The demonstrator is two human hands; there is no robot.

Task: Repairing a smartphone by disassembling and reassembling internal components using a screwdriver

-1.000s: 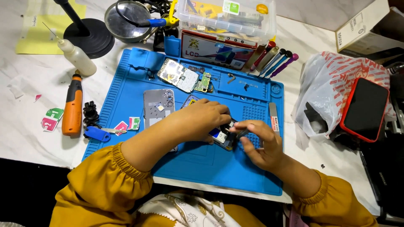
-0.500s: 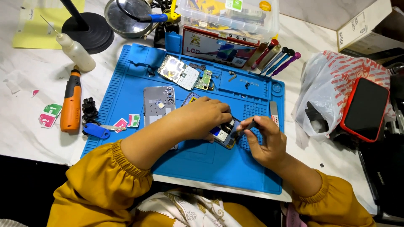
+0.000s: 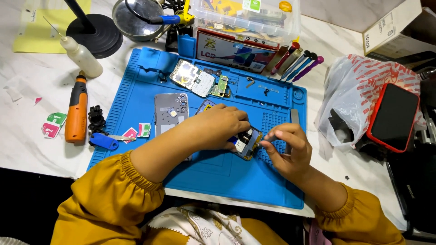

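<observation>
1. An opened phone (image 3: 245, 143) is held near the centre of the frame on the blue work mat (image 3: 218, 172). Its long axis runs diagonally, from the upper left under the left hand to the lower right, with the exposed inside facing up.
2. The left hand (image 3: 218, 127) is laid over the upper part of the phone, fingers closed down on it and pinning it to the mat.
3. The right hand (image 3: 290, 152) is seen just right of the phone, with thumb and forefinger pressed together on a thin metal tool (image 3: 272, 135) whose tip is aimed at the phone's edge.
4. A clear plastic box (image 3: 245, 13) at the top of the frame is filled with small parts. A white plastic bag (image 3: 354, 100) at the right holds dark items, and a red-cased phone (image 3: 393, 118) rests on it.
5. A grey back cover (image 3: 170, 111) and a circuit board (image 3: 195, 79) are laid on the mat above the hands.
6. Compared with half a second ago, the right hand is drawn slightly away from the phone; the left hand is unchanged.
</observation>
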